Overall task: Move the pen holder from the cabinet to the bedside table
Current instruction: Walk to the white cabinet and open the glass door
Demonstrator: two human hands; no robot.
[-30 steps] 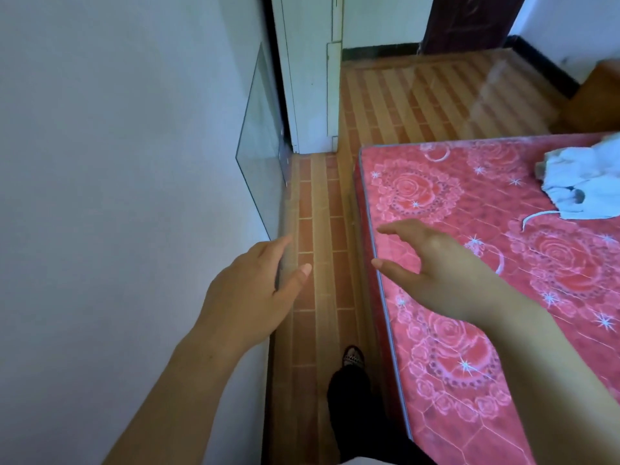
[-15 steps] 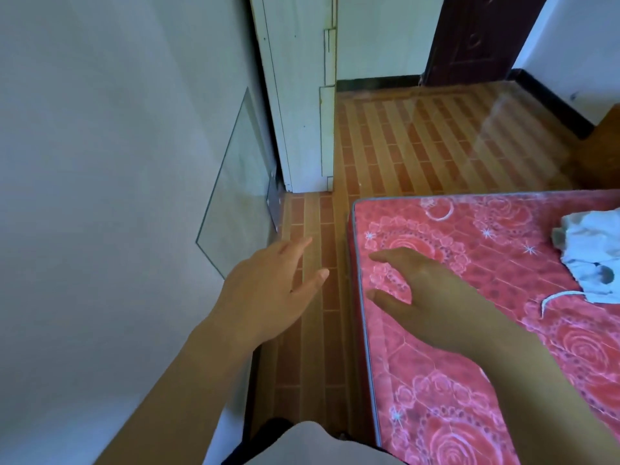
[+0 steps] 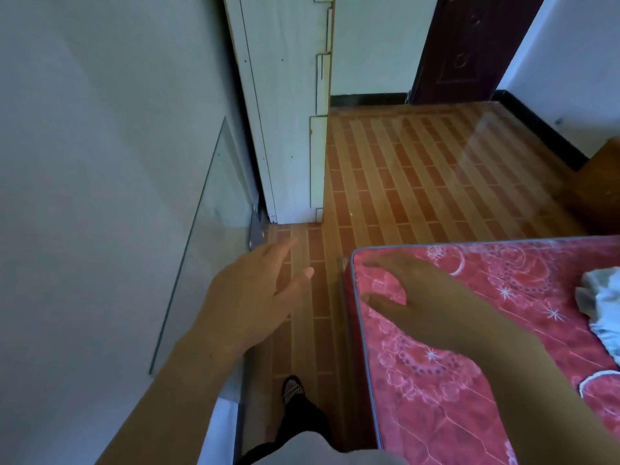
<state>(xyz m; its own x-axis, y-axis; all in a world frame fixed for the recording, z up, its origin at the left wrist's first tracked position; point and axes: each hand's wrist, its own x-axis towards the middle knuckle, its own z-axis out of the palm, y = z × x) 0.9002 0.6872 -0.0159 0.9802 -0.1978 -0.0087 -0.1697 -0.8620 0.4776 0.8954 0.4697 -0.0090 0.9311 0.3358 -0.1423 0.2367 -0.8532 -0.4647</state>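
No pen holder and no bedside table show in the head view. My left hand [image 3: 255, 293] is held out in front of me over the narrow strip of floor beside the wall, fingers apart and holding nothing. My right hand [image 3: 419, 303] hovers over the near corner of the red rose-patterned mattress [image 3: 503, 380], fingers spread and empty. A tall white cabinet [image 3: 288, 129] stands ahead against the wall, and only its side and door edge show.
A glass pane [image 3: 208, 236] leans on the left wall. White cloth [image 3: 600, 310] lies on the mattress at the right. Striped brown floor [image 3: 419, 182] runs ahead to a dark door [image 3: 466, 45]. My foot [image 3: 292, 391] stands between wall and bed.
The view has moved forward along the gap and tipped up, bringing the white cabinet and door closer. Both hands stay held out, open and empty.
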